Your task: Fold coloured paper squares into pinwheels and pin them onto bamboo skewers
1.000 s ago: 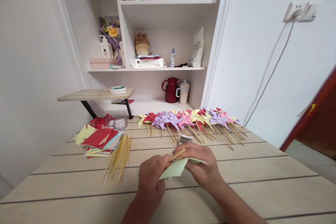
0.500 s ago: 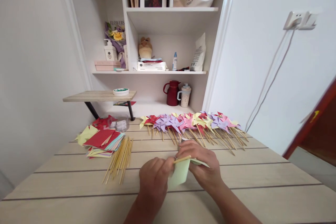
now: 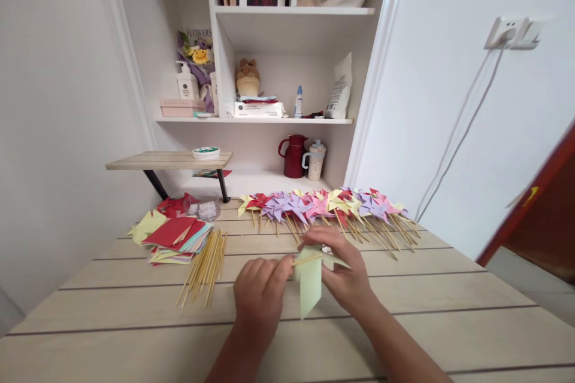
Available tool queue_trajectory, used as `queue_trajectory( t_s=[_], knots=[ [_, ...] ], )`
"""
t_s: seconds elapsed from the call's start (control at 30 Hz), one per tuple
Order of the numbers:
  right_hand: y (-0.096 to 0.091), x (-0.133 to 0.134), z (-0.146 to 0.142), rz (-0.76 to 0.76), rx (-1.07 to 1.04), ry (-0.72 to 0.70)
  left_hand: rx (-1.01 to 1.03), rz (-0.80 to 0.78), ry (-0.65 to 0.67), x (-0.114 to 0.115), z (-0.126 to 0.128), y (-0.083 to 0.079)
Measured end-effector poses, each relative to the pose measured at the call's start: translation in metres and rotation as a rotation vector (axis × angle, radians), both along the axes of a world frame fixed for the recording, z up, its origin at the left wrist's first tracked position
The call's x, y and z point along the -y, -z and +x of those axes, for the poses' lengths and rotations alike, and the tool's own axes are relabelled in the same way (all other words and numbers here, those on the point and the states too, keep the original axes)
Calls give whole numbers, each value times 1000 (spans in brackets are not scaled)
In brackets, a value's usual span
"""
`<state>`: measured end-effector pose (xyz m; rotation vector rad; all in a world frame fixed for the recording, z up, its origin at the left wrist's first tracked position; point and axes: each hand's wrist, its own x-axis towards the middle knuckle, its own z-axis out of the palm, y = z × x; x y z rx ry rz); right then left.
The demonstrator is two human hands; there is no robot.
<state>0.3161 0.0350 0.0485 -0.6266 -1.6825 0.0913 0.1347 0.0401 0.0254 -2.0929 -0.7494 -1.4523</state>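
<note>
Two hands [image 3: 258,293] [image 3: 350,278], one green paper [image 3: 310,292], one held stick [image 3: 308,260].

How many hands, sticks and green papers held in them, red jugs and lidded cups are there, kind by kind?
Left hand and right hand: 2
Held stick: 1
Held green paper: 1
Red jug: 1
Lidded cup: 1
Total: 6

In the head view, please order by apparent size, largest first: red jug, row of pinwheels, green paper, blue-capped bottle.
1. Row of pinwheels
2. Green paper, nearest the camera
3. Red jug
4. Blue-capped bottle
</note>
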Motion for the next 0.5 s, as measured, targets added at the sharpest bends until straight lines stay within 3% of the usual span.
queue_trajectory(
  t_s=[0.5],
  knots=[
    [-2,0,4,84,65,103,13,-15,-10,0,3,-4]
  ],
)
